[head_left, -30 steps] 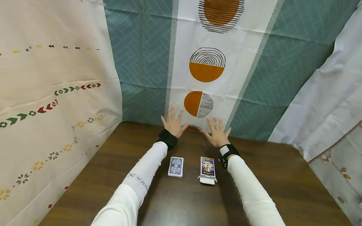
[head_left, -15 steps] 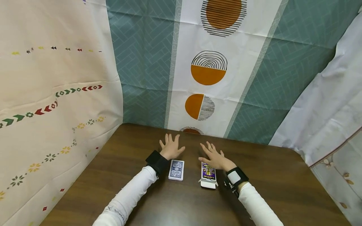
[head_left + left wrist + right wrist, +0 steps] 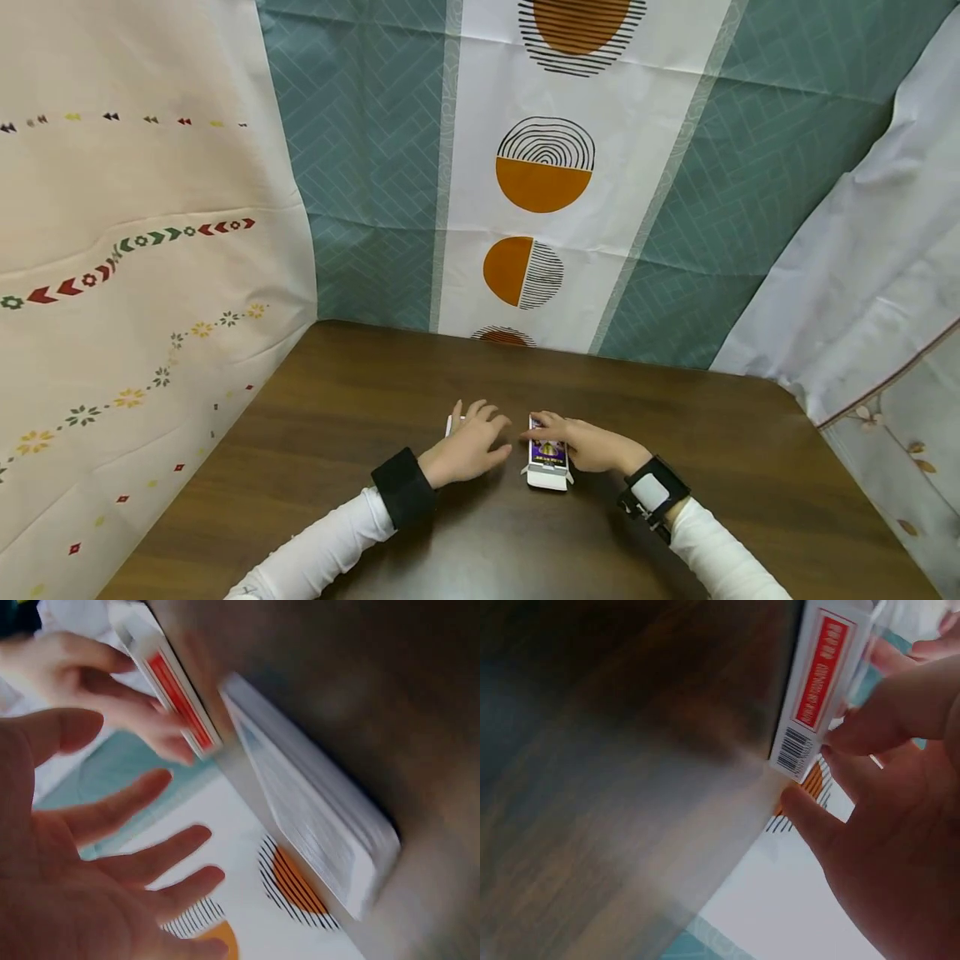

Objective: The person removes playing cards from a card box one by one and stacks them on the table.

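My left hand (image 3: 468, 446) is spread over the card deck (image 3: 449, 426), covering most of it in the head view. In the left wrist view the deck (image 3: 307, 810) lies flat as a squared stack, apart from the spread fingers (image 3: 161, 859). My right hand (image 3: 592, 442) reaches across the far end of a purple-faced card box (image 3: 547, 454), whose flap stands open towards me. The right wrist view shows fingertips close to the box (image 3: 817, 690) at its barcode end; whether they touch it is hard to tell.
Deck and box stand near each other on a brown wooden table (image 3: 360, 375). A patterned cloth (image 3: 390, 275) hangs at the back edge, with a cream cloth (image 3: 150, 333) along the left and a white cloth (image 3: 840, 292) on the right.
Both hands have come down and back from the raised, spread pose near the far edge. The left is now over the deck, the right over the box. Deck and box have not moved.
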The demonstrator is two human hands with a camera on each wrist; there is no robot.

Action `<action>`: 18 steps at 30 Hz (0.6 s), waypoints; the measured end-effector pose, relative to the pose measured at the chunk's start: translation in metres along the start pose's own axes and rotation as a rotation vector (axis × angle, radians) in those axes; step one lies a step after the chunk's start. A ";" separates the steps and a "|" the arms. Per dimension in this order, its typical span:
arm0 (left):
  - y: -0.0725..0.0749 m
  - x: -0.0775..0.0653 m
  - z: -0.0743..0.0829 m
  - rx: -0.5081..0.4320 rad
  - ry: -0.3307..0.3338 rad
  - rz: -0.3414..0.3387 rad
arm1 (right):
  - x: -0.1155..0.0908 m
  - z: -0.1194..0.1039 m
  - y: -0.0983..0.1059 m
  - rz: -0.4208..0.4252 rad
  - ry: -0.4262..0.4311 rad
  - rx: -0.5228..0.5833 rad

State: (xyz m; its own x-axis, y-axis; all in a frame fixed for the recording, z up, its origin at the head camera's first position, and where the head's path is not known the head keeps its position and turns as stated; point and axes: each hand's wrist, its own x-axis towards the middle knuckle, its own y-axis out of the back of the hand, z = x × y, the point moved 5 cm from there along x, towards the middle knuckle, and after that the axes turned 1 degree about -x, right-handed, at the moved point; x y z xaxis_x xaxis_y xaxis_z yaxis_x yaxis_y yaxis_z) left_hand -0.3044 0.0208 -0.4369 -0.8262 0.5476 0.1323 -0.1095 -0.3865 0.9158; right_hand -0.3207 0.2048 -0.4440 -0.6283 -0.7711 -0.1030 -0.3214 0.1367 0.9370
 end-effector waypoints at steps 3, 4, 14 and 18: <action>-0.007 -0.005 0.009 0.053 -0.050 -0.046 | 0.000 -0.003 0.000 -0.012 0.010 -0.077; -0.009 -0.007 0.011 0.075 -0.061 -0.057 | 0.000 -0.005 0.001 -0.010 0.003 -0.098; -0.018 -0.020 0.016 0.137 -0.101 -0.103 | -0.006 -0.013 0.004 -0.044 -0.210 -0.177; -0.018 -0.022 0.018 0.121 -0.111 -0.114 | -0.008 -0.018 0.004 -0.083 -0.266 -0.194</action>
State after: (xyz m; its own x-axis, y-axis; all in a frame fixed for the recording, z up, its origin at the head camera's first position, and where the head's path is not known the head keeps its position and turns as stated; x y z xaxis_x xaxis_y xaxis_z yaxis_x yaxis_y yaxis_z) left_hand -0.2743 0.0296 -0.4494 -0.7455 0.6638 0.0604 -0.1258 -0.2292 0.9652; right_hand -0.3038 0.2005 -0.4332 -0.7767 -0.5819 -0.2411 -0.2544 -0.0604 0.9652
